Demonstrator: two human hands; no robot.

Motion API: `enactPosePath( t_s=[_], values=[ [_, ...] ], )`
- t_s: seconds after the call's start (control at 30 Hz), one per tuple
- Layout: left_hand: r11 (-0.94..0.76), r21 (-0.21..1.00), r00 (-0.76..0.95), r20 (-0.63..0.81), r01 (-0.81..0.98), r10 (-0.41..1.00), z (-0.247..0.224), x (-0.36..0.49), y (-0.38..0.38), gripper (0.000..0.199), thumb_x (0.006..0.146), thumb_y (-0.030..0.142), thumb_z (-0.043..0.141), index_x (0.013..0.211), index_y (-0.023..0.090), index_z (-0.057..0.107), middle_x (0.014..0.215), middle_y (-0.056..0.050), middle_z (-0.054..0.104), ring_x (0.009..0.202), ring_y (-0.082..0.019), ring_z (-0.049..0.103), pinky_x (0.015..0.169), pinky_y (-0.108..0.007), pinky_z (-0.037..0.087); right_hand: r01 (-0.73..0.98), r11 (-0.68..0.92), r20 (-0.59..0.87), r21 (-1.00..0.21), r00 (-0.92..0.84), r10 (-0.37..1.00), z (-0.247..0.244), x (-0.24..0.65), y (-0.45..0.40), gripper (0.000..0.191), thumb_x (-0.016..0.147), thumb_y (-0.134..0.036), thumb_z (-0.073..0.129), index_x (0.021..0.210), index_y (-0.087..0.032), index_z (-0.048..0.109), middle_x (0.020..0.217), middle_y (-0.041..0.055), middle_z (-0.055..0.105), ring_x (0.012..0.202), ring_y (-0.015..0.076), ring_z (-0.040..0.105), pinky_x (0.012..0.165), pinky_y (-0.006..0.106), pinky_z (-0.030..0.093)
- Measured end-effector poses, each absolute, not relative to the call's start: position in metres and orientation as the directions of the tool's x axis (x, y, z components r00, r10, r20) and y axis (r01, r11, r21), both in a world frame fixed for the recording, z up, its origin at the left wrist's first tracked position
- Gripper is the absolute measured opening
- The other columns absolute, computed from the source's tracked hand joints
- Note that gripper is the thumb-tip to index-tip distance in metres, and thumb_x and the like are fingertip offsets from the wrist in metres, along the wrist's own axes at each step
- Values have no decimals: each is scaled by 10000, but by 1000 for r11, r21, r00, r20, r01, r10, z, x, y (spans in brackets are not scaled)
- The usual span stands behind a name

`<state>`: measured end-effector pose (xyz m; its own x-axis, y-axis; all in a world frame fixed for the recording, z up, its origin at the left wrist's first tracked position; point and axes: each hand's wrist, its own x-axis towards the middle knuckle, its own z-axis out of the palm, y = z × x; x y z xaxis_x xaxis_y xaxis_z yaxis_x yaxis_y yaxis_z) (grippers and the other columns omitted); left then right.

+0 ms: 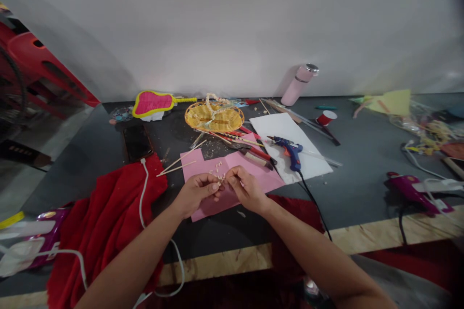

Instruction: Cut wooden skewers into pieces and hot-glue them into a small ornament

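Both hands meet over a pink paper sheet [235, 160] near the table's front. My left hand [201, 192] is closed, with small pale bead-like pieces [220, 181] pinched at its fingertips. My right hand [247, 189] is closed too, its thumb and finger pressed together right beside those pieces; what they grip is too small to make out. Several loose pale pieces [218, 166] lie on the paper just beyond the fingers. Thin wooden sticks [179, 168] rest left of the hands, partly on the paper.
Behind the paper stands a yellow wicker basket [195, 118]. A blue glue gun [292, 150] lies on a white sheet [311, 166], its cord running forward. A pink bottle [297, 86] leans near the wall. At left are a phone [137, 142] and red cloth [112, 212] with a white cable [142, 193].
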<state>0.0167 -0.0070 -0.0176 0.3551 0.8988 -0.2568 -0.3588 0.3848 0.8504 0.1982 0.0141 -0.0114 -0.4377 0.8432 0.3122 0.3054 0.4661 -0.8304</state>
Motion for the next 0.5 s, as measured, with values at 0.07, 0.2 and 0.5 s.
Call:
enactPosePath(
  t_s=[0.07, 0.2, 0.5],
  values=[
    [389, 840, 344, -262, -378, 901, -18, 16, -7, 202, 670, 252, 726, 785, 108, 641, 746, -39, 652, 585, -88, 567, 576, -222, 465, 290, 430, 298, -855, -404, 865, -11, 200, 14, 227, 948, -286, 311, 817, -187, 468, 709, 10, 538, 594, 107, 506, 580, 238, 418],
    [381, 833, 337, -252, -402, 907, -19, 15, -6, 174, 684, 225, 715, 786, 110, 633, 755, -43, 662, 588, -85, 572, 575, -213, 466, 302, 444, 316, -844, -391, 865, -11, 202, 14, 337, 953, -308, 281, 698, -183, 463, 610, -5, 504, 538, 103, 478, 542, 238, 389],
    [387, 835, 347, -255, -392, 903, -20, 15, -7, 182, 678, 242, 720, 755, 111, 621, 709, -25, 651, 572, -82, 568, 580, -212, 455, 208, 638, 500, -741, -463, 732, -11, 198, 17, 311, 830, -249, 561, 1139, -214, 548, 1032, 90, 549, 846, 162, 556, 739, 308, 505]
  ],
)
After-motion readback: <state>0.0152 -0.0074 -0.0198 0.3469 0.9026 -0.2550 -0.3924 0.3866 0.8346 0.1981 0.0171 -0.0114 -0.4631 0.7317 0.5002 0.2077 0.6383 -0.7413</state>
